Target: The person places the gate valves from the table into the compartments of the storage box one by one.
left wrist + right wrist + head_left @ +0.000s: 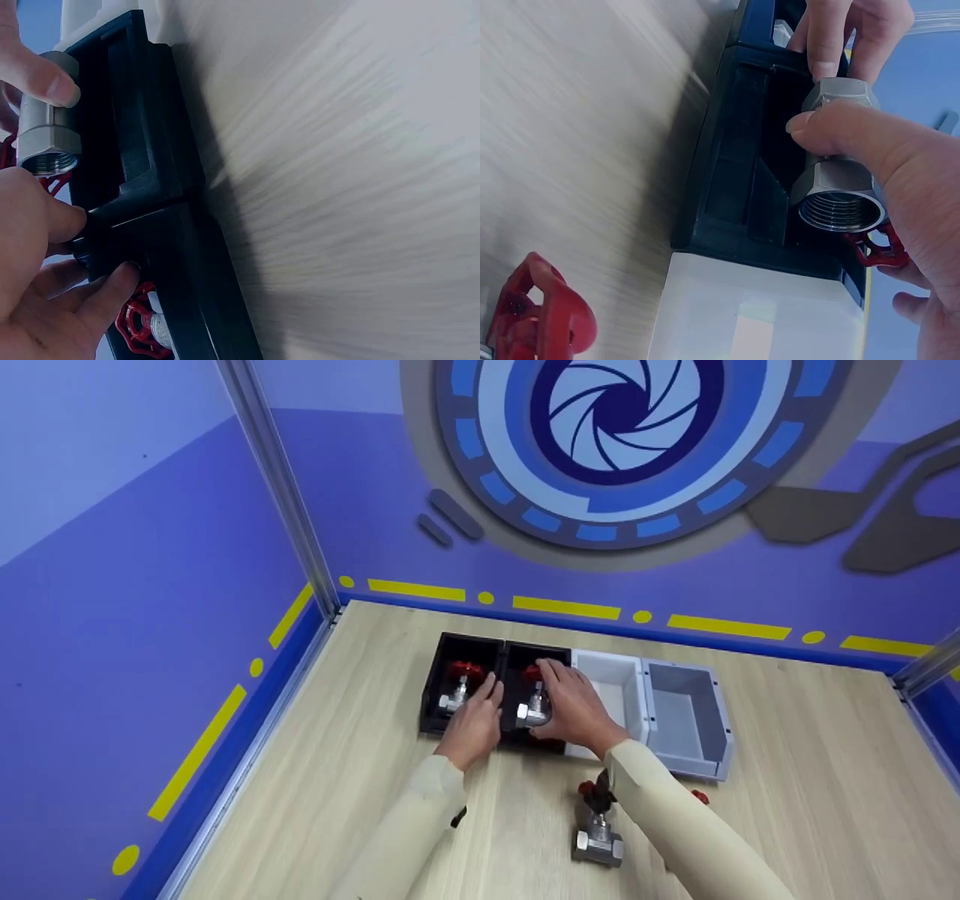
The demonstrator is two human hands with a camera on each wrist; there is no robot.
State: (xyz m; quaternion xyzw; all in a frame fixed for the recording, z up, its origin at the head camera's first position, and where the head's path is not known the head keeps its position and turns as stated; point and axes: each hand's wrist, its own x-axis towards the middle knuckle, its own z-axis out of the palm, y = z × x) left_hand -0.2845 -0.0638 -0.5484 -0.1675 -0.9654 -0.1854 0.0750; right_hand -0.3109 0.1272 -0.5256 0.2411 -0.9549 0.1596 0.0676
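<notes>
My right hand (576, 705) grips a metal valve (534, 711) with a red handwheel, over the second black bin (735, 157). Its thumb lies across the valve body, and the threaded opening faces the right wrist camera. At the wall between the two black bins is my left hand (474, 727); thumb and fingers (112, 296) straddle that wall and pinch it. A similar valve (455, 701) with a red handwheel sits inside the leftmost black bin (433, 716), beside my left fingers.
A white bin (611, 667) and a grey bin (709, 765) continue the row to the right. Nearer on the wooden table (300, 810) stands another valve (598, 844). A further red handwheel (700, 796) is partly hidden by my right sleeve. Printed walls enclose the table.
</notes>
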